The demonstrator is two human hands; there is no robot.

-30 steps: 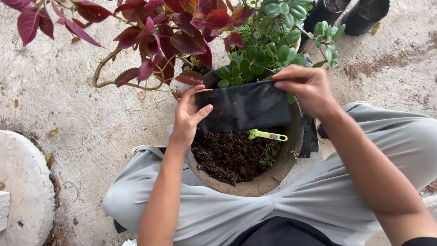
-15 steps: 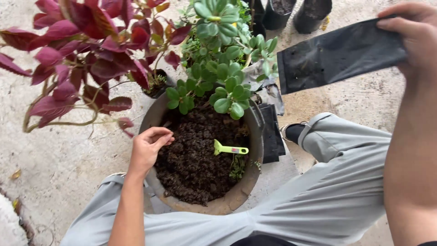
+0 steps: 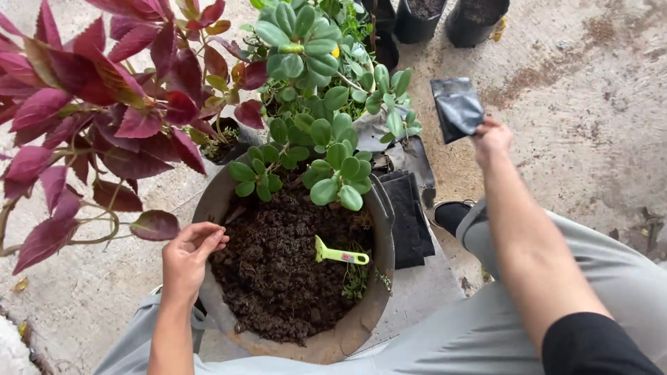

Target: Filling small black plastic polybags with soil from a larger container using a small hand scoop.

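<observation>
My right grip pinches a flat black plastic bag by its lower corner, out over the concrete floor beyond the pot's right side. The bag is glossy and rectangular. A stack of more flat black bags lies just right of the pot.

Glossy black plastic bag; rough concrete floor; crumbly soil.

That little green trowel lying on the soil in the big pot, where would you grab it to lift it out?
Probably by the handle. The green trowel lies flat on the soil, its handle pointing right and fully exposed, while the blade end digs in towards the middle. Coming from above with the right hand looks easiest; the left hand rests at the pot's far rim.
</observation>
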